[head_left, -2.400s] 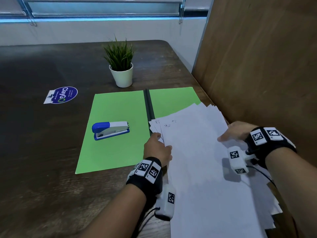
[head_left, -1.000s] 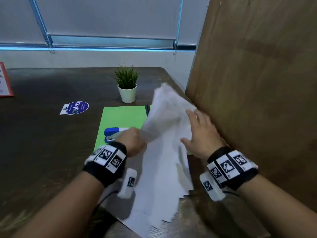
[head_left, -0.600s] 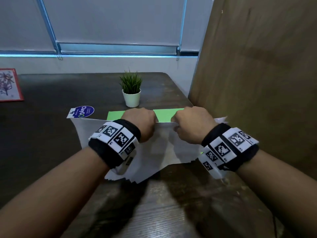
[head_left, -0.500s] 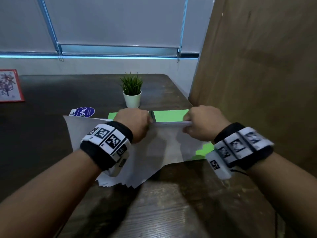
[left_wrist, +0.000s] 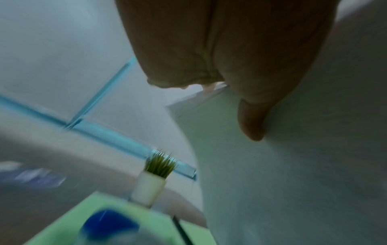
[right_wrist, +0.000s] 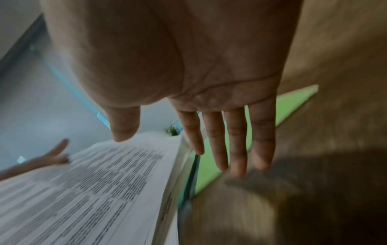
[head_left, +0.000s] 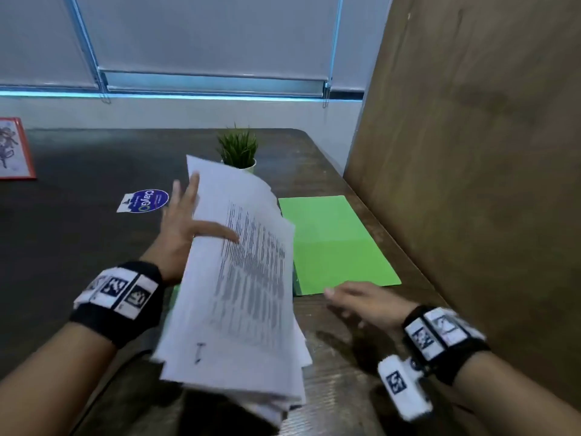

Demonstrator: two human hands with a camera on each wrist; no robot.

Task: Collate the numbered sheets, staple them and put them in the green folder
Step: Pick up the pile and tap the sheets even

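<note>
My left hand (head_left: 185, 225) holds the stack of white sheets (head_left: 245, 278) tilted above the table, printed side towards me. Its thumb (head_left: 220, 231) lies across the top page and its straight fingers spread behind the stack. A handwritten mark shows near the top page's lower edge. My right hand (head_left: 361, 299) hovers open and empty, fingers straight, over the table just in front of the green folder (head_left: 333, 243). The folder lies open; the sheets cover its left half. The blue stapler (left_wrist: 108, 227) shows, blurred, only in the left wrist view, on the green folder (left_wrist: 69, 220).
A small potted plant (head_left: 239, 152) stands behind the folder. A blue ClayGo sticker (head_left: 146, 199) lies to the left, a red-framed picture (head_left: 14, 149) at the far left. A tall wooden panel (head_left: 471, 152) walls the table's right edge.
Both hands were gripping the stack's top edge, standing it on the table. The right hand has let go and dropped to the right. The left hand has turned the stack printed side up.
</note>
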